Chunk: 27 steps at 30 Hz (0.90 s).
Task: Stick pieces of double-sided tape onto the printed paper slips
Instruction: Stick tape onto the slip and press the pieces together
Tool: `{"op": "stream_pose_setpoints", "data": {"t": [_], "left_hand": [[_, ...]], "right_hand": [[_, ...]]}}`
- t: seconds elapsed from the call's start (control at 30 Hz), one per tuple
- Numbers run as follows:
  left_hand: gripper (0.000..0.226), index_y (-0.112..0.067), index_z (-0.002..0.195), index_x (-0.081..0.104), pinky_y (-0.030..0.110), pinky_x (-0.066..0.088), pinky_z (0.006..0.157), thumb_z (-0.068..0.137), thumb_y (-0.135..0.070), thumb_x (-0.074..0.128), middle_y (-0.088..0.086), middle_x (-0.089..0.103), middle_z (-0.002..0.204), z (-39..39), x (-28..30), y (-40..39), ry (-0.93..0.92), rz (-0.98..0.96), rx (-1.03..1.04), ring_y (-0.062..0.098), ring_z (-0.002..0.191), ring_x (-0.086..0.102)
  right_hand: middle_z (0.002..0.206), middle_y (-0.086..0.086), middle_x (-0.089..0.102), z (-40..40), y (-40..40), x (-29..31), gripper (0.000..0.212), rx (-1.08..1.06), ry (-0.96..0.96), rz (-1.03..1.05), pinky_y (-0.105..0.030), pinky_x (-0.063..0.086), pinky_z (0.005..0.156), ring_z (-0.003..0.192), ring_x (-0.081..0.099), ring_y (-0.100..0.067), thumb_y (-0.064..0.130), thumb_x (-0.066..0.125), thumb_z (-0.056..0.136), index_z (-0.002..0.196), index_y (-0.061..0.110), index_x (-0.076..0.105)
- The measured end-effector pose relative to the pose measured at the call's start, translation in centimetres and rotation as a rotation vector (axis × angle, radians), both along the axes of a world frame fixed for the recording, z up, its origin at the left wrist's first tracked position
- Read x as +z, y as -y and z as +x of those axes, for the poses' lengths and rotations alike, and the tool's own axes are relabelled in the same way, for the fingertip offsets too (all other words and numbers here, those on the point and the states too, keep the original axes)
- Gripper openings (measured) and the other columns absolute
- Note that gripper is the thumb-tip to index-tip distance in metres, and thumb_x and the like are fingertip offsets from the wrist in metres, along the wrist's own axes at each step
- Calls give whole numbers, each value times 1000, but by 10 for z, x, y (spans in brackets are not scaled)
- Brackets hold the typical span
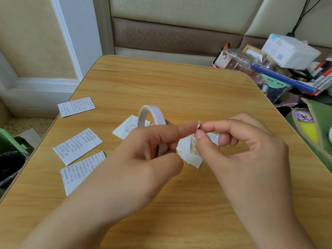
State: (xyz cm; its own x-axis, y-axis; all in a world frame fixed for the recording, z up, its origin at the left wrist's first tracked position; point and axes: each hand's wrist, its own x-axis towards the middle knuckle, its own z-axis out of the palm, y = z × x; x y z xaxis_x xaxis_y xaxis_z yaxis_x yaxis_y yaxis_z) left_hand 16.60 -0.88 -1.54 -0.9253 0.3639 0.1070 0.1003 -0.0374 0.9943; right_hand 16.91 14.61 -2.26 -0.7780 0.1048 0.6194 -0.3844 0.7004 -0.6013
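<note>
My left hand (150,150) holds a white roll of double-sided tape (151,115) upright above the wooden table (179,87); its index finger points right. My right hand (242,144) pinches a small white tape piece (198,125) between thumb and forefinger, right at the left fingertip. Three printed paper slips lie flat at the left: a far slip (76,106), a middle slip (77,146) and a near slip (79,174). Another slip (125,129) lies behind the roll. A small heap of folded slips (188,151) sits under my hands, partly hidden.
Clutter crowds the right edge beyond the table: a white box (289,51), plastic packets (239,60), books and a blue rod (282,78), and a green pouch (314,126). A dark bin (10,164) stands low at the left. A padded wall rises behind.
</note>
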Motion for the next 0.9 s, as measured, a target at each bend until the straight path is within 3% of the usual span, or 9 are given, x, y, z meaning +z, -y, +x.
{"op": "stream_pose_setpoints", "data": {"t": [0.13,0.37,0.43,0.47,0.53,0.57,0.9], "left_hand": [[57,-52,100,65,15,37,54,62,-12,52,-11,37,66,3,2,-3,-48,-75,51,9,61,38],[52,-44,97,71,23,32,57,61,-11,52,1,35,70,1,5,1,9,-35,42,24,63,33],[47,-30,98,74,24,31,55,60,-11,52,6,33,70,1,3,1,3,-29,25,28,63,31],[43,-14,98,74,23,33,52,60,-11,53,7,34,66,0,1,2,4,-11,13,27,60,32],[44,13,95,62,17,36,48,58,-11,55,1,40,57,-2,-4,5,17,21,-3,13,51,37],[46,17,94,58,16,36,48,58,-12,55,-1,43,56,-3,-5,5,27,26,-8,9,51,39],[60,16,99,56,17,42,52,48,-14,64,-7,49,56,-6,-1,6,89,120,-49,4,50,46]], "right_hand": [[62,5,46,0,1,-1,8,-23,-27,51,-16,35,65,67,46,-4,33,62,75,72,31,70],[61,5,45,0,-1,-1,7,37,7,3,-9,33,63,66,46,-7,24,69,74,71,30,70],[61,5,45,0,-1,0,9,53,21,-18,-8,33,62,65,46,-7,23,70,74,70,31,70],[60,5,45,0,-1,1,9,63,29,-30,-8,34,62,65,47,-8,22,70,74,70,31,70],[61,5,46,0,-2,1,10,77,37,-43,-9,34,62,65,47,-9,22,70,74,70,31,69],[61,5,46,0,-2,1,10,84,39,-47,-9,34,61,64,47,-9,22,70,74,70,31,69],[61,5,45,-1,-3,2,14,122,44,-95,-8,34,59,62,46,-8,18,70,73,67,31,67]]}}
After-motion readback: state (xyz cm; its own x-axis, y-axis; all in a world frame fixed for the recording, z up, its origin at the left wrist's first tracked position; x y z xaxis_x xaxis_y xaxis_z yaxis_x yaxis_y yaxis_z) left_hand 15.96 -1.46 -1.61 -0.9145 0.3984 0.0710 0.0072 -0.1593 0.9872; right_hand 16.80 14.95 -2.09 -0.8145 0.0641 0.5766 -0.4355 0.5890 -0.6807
